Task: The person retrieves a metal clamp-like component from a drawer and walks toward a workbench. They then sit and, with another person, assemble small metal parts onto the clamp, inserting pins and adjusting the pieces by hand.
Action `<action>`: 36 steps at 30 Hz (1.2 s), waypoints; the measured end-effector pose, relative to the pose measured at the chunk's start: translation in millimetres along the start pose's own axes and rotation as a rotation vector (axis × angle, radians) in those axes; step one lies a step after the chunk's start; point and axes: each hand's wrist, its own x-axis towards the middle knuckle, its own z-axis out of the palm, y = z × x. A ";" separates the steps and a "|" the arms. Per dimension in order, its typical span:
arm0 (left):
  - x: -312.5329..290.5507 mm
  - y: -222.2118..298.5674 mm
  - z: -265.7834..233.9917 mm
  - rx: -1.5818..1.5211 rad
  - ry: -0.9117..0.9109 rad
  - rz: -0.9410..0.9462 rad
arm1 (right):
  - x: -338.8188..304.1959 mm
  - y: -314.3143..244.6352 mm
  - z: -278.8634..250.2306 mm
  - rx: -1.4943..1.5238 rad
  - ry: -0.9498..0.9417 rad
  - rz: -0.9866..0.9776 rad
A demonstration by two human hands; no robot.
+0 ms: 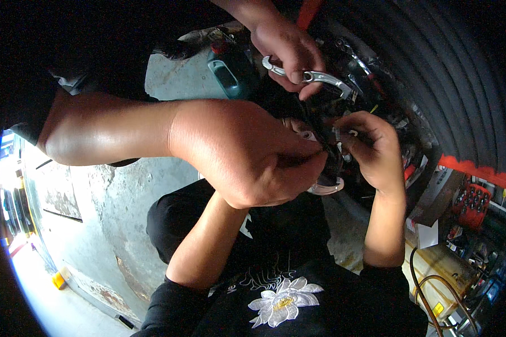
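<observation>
Head view. Nearest the lens: a co-worker's bare forearm [118,129] crosses from the left, its near hand [247,151] with thumb and fingers drawn together toward the centre; what they grip, if anything, is not visible. Below it, the wearer's dark shirt with a pale embroidered flower [285,303].

Wearer's left forearm [199,253] rises behind that near hand, which hides the left hand almost wholly; its grasp cannot be told. Right hand [374,149]: fingers curled, thumb and fingertips brought close on a small metal part [338,136], at picture centre-right, just beyond the co-worker's fingertips. The part's long axis runs roughly up and down the picture; which end is its front cannot be told. A fingertip pinch is probably used because the part is slim and leaves little to grasp. A curved chrome piece [328,186] shows below the near hand.

Farther: another co-worker's hand [292,53], from the top edge, holds a curved wrench [320,77] about mid-length, likely for balance. Its long axis slopes from upper left to lower right, one end pointing each way.

Beyond: teal jug [230,76], dark ribbed surface [433,84], red socket tray [471,203], worn pale floor [95,213].
</observation>
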 end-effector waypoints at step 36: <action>19.6 3.2 -9.7 0.478 -0.059 0.157 | 19.2 -0.2 33.7 0.162 0.096 -0.119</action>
